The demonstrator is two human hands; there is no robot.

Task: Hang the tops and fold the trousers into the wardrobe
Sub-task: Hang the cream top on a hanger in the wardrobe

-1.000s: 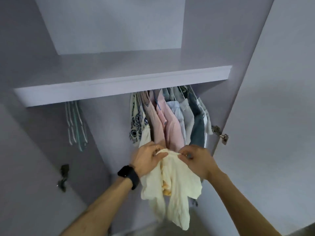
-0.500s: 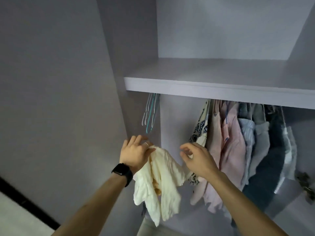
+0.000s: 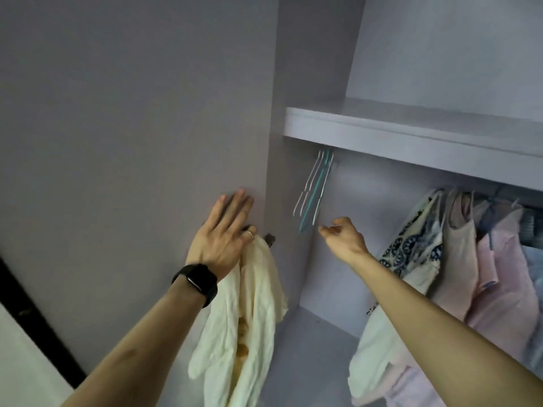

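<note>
Hanging looks partly done: several tops (image 3: pixel 458 251) already hang under the right part of the shelf (image 3: pixel 411 136), while 1 cream top (image 3: pixel 258 304) is not yet on a hanger. It dangles from the left hand (image 3: pixel 223 236), pinched at the thumb side while the other fingers lie straight against the wardrobe door (image 3: pixel 132 142). The right hand (image 3: pixel 342 237) holds nothing, its fingers loosely curled just beside the lower ends of the empty hangers (image 3: pixel 313 192) that hang under the shelf's left end. Taking 1 hanger for the cream top seems the step in hand. No trousers show, so folding probably remains.
</note>
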